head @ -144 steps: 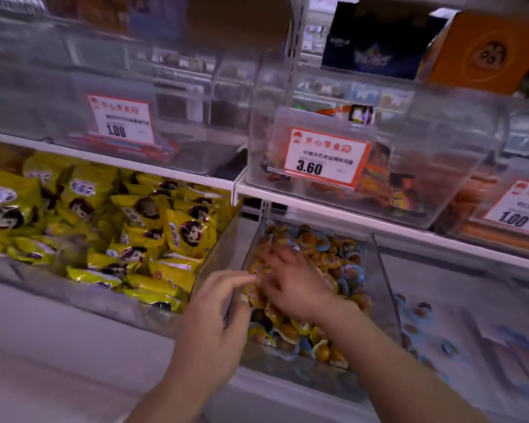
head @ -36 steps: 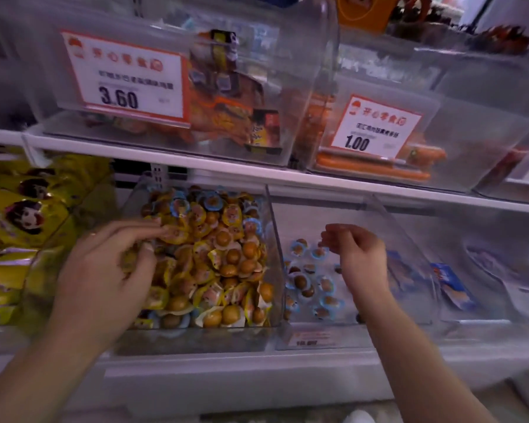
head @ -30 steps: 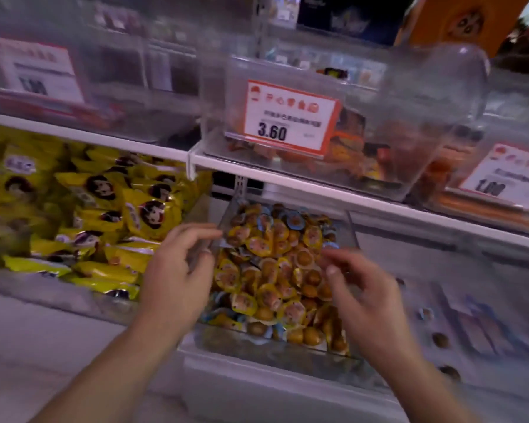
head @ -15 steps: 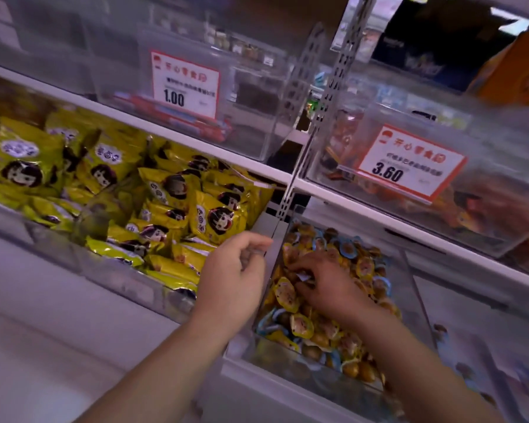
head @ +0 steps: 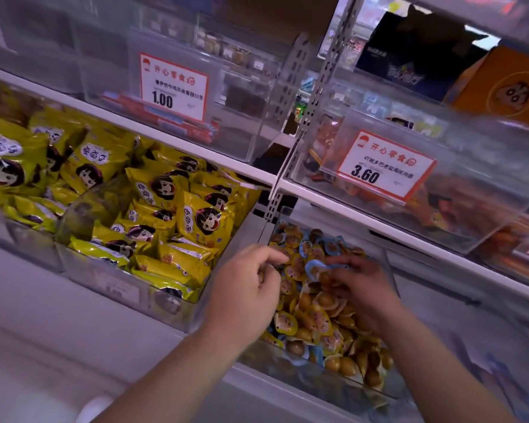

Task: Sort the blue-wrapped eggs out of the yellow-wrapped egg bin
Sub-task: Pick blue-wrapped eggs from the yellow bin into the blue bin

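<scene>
Shop shelves (head: 196, 154) carry clear bins under price tags (head: 173, 87). At the left lie yellow snack bags (head: 165, 209). The left hand (head: 242, 297) hovers over the egg bin's (head: 303, 377) left wall, fingers loosely curled. The right hand (head: 361, 288) pinches a blue-wrapped egg (head: 316, 267) among brown yellow-wrapped eggs (head: 318, 319).

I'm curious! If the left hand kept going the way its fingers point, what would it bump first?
Probably the yellow-wrapped eggs in the clear bin; the left hand points right, though depth is unclear.
</scene>
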